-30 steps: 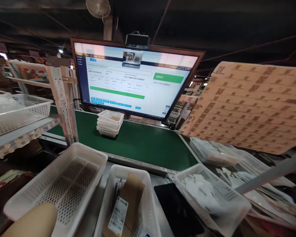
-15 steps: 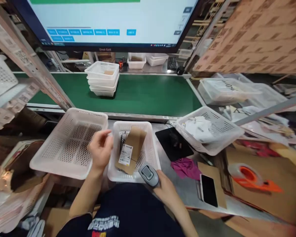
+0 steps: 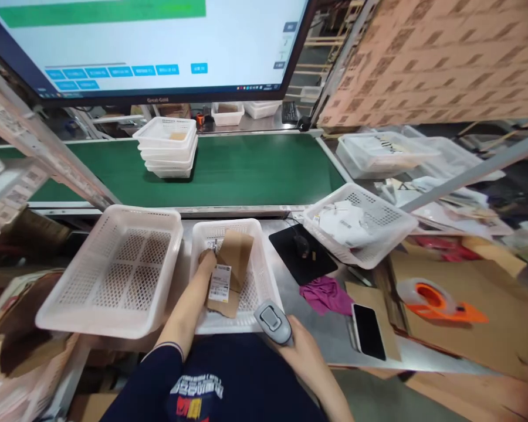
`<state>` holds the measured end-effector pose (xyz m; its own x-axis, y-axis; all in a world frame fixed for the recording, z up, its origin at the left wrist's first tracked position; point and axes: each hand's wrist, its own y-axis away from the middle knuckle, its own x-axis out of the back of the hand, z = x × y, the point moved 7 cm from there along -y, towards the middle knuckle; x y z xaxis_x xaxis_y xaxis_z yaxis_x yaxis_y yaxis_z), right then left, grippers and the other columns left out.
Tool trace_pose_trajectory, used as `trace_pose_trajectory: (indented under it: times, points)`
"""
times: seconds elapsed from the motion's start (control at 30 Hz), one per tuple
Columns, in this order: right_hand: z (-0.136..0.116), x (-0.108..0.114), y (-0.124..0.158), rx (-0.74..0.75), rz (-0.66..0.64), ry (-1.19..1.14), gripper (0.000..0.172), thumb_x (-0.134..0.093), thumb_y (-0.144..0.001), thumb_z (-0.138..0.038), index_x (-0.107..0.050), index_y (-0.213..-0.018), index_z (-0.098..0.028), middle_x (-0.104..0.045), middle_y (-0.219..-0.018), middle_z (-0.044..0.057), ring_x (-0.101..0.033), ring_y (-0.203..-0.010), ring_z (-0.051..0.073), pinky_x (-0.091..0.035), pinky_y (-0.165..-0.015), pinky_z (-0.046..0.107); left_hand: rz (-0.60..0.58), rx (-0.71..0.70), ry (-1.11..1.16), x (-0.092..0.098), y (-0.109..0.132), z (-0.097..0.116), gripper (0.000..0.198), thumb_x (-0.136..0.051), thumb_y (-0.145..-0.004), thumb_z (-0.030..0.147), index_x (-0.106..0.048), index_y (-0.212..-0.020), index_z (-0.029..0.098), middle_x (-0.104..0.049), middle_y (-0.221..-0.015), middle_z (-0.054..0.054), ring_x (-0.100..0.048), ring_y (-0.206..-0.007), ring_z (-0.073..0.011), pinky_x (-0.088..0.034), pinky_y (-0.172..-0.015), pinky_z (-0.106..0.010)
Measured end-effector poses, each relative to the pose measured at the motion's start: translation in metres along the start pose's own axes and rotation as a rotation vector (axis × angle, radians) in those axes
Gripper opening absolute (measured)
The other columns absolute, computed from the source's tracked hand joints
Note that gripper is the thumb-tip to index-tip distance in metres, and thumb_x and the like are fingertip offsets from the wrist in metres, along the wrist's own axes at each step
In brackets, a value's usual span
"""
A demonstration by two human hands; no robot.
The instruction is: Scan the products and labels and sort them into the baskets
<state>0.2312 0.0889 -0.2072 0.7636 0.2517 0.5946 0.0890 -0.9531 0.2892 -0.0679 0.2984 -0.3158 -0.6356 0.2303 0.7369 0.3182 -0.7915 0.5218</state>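
My right hand is wrapped round the handle of a grey barcode scanner, whose head hangs over the near right corner of a small white basket. Inside that basket lies a folded piece of brown cardboard with a white printed label. My left hand reaches down into the basket, left of the cardboard. Its fingers are closed at a small, shiny dark item, mostly hidden by the hand. A larger white basket stands to the left with nothing in it.
Behind is a green conveyor belt bearing stacked white baskets. A monitor hangs above. To the right are a mouse, a tilted basket of white packets, a purple cloth, a phone and an orange tape dispenser.
My left hand has gone from above the gap between the two baskets down into the small basket. My right hand still holds the barcode scanner. The whole view has shifted somewhat.
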Motion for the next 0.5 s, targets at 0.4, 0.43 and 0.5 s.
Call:
trace_pose_trajectory:
  times: [0.4, 0.43, 0.5]
  points:
    - [-0.029, -0.003, -0.016, 0.105, -0.046, -0.125, 0.026, -0.071, -0.078, -0.040, -0.068, -0.095, -0.020, -0.075, -0.093, 0.008, -0.072, -0.086, 0.030, -0.055, -0.077, 0.039, 0.116, -0.046, 0.256, 0.021, 0.012, 0.002, 0.014, -0.071, -0.089, 0.010, -0.071, -0.102, 0.009, -0.077, -0.117, -0.024, -0.068, -0.127, -0.0362, -0.051, -0.101, -0.037]
    - [-0.030, -0.001, -0.015, 0.103, -0.050, -0.175, 0.030, -0.073, -0.078, -0.042, -0.069, -0.097, -0.019, -0.077, -0.095, 0.010, -0.073, -0.088, 0.031, -0.057, -0.079, 0.041, 0.129, -0.075, 0.316, 0.030, 0.014, 0.005, 0.012, -0.071, -0.088, 0.011, -0.070, -0.101, 0.012, -0.077, -0.113, -0.021, -0.069, -0.124, -0.0343, -0.052, -0.098, -0.036]
    - [-0.032, 0.000, -0.013, 0.097, -0.085, -0.324, 0.044, -0.079, -0.079, -0.048, -0.073, -0.108, -0.016, -0.081, -0.105, 0.014, -0.076, -0.098, 0.035, -0.061, -0.089, 0.046, 0.126, -0.136, 0.464, 0.051, 0.020, 0.010, 0.007, -0.068, -0.091, 0.017, -0.067, -0.097, 0.016, -0.076, -0.101, -0.014, -0.073, -0.108, -0.0280, -0.054, -0.086, -0.031]
